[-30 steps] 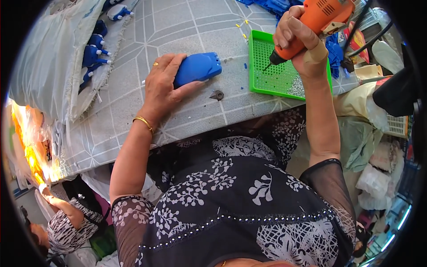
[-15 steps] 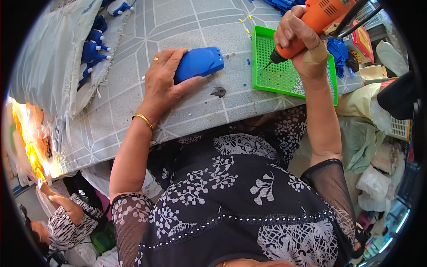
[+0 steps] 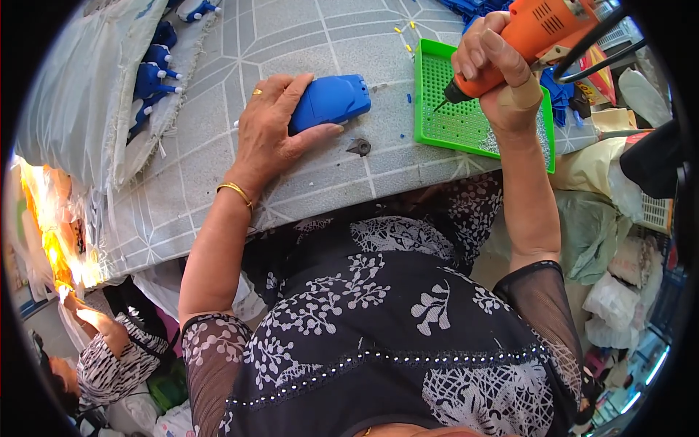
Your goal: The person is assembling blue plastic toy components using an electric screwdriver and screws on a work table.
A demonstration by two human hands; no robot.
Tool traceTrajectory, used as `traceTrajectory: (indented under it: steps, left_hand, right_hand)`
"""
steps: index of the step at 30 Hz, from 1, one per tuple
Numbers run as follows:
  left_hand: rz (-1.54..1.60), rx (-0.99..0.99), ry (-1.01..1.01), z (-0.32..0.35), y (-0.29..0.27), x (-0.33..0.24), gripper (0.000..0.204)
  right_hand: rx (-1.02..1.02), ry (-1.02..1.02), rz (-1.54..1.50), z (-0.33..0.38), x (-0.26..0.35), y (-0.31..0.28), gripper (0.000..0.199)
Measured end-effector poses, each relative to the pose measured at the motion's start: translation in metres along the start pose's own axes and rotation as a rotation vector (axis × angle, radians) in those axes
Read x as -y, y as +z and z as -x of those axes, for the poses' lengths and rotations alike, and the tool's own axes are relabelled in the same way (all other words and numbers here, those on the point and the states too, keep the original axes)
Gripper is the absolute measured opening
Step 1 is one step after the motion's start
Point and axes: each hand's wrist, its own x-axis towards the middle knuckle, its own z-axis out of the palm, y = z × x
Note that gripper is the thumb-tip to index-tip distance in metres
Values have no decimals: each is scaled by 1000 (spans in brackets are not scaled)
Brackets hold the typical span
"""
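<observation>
My left hand [image 3: 273,131] is wrapped round one end of a blue plastic housing [image 3: 331,104], which lies on the grey patterned tablecloth [image 3: 291,44]. Small holes show at the housing's free end. In my right hand [image 3: 502,76] is an orange electric screwdriver [image 3: 535,36] with a black chuck, held up over a green perforated tray [image 3: 437,135]. Its thin bit points down and left above the tray. Many small silvery screws [image 3: 489,138] lie in the tray's right part, partly hidden by my wrist. A dark pointed piece [image 3: 360,147] sits near the housing.
Blue parts with white tips [image 3: 153,80] stand by a plastic sheet [image 3: 87,95] at the left. More blue pieces [image 3: 557,95] are piled right of the tray. Tiny yellow bits [image 3: 409,48] lie beyond it. A co-worker [image 3: 120,349] is at the lower left.
The right hand and screwdriver have shifted very slightly right and down in the picture, along with the tray. My left hand still holds the housing in about the same place.
</observation>
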Motion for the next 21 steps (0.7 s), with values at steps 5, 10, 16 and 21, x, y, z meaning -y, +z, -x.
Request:
traceTrajectory:
  steps: [5, 10, 16, 21]
  left_hand:
    - [-11, -7, 0, 0, 1, 0, 72]
    - [-3, -1, -11, -1, 1, -1, 72]
    - [14, 8, -18, 0, 0, -1, 69]
    - [20, 24, -28, 2, -2, 0, 67]
  right_hand:
    - [-11, -16, 37, -1, 0, 3, 22]
    - [-19, 9, 24, -1, 2, 2, 22]
    - [22, -63, -41, -14, 26, -3, 23]
    - [530, -207, -1320, -45, -6, 30, 24]
